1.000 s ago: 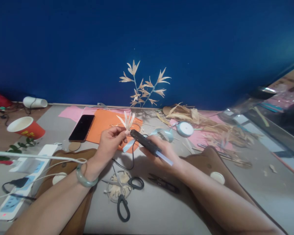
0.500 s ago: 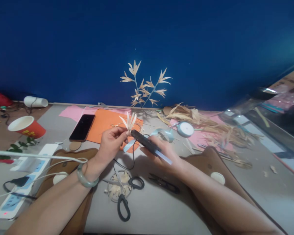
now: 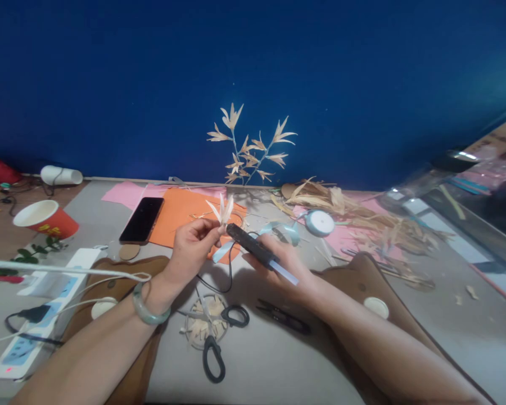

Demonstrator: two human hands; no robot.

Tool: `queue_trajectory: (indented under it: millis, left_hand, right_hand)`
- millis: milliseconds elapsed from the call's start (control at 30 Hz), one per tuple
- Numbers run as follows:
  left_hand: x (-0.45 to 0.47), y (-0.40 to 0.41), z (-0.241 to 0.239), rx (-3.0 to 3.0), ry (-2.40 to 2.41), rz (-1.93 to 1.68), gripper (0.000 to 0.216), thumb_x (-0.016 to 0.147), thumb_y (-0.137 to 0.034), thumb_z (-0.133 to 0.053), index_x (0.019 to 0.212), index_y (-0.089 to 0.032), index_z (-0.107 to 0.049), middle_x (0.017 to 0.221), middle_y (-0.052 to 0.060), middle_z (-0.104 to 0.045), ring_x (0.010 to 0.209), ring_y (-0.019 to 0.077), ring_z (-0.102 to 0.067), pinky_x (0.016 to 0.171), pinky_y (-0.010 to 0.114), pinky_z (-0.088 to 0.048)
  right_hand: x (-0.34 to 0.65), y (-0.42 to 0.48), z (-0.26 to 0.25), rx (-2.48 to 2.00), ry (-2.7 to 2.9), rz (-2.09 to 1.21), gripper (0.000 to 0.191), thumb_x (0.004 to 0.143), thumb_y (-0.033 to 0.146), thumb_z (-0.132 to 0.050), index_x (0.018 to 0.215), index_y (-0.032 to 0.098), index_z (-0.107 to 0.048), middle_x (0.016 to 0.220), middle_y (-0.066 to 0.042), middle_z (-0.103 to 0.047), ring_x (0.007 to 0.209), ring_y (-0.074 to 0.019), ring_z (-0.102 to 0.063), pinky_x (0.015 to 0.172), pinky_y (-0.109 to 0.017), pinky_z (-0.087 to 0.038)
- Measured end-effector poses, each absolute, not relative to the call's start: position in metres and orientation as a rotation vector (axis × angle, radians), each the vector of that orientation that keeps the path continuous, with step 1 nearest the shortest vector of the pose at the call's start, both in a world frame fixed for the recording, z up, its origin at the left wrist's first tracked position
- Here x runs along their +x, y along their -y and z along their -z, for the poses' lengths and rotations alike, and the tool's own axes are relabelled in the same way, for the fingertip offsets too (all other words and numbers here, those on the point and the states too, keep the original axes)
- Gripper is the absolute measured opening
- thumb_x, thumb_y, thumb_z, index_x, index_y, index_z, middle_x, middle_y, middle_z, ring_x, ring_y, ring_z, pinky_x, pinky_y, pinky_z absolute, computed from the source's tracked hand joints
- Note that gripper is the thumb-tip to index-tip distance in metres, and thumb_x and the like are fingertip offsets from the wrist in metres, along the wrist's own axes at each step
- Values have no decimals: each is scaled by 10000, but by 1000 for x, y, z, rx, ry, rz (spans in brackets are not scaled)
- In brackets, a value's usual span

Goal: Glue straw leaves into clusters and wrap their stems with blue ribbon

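Note:
My left hand [image 3: 191, 244] pinches the base of a small cluster of pale straw leaves [image 3: 222, 211], held upright above the orange paper [image 3: 181, 211]. My right hand [image 3: 284, 264] grips a black stick-shaped tool [image 3: 251, 246], its tip touching the base of the leaf cluster. A light blue ribbon [image 3: 223, 250] hangs from the cluster, and another strip of ribbon pokes out of my right hand. A green bangle [image 3: 147, 309] sits on my left wrist.
Black scissors [image 3: 213, 343] and small snips [image 3: 283, 316] lie near the front. A phone [image 3: 142, 219], a red paper cup [image 3: 46, 219], a power strip [image 3: 34, 332], a ribbon spool [image 3: 319, 223], loose straw [image 3: 362, 216] and a finished leaf branch [image 3: 253, 149] surround them.

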State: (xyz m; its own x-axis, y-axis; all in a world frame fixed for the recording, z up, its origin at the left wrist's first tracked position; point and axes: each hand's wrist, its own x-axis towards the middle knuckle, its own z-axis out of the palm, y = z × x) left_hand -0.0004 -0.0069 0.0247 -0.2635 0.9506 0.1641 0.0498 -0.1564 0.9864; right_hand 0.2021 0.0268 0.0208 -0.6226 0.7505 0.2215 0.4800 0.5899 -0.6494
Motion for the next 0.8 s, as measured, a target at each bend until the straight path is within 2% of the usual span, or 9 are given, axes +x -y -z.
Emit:
queue_trajectory:
  millis: [800]
  left_hand:
    - [2, 10, -28, 1190, -1348, -1515, 241, 737, -350, -720, 621, -161, -624, 565, 0, -582, 530, 107, -529, 529, 226, -419]
  right_hand:
    - [201, -24, -23, -968, 2310, -741, 148, 788, 202, -601, 764, 213, -455, 634, 21, -539, 535, -115, -446, 504, -221, -331]
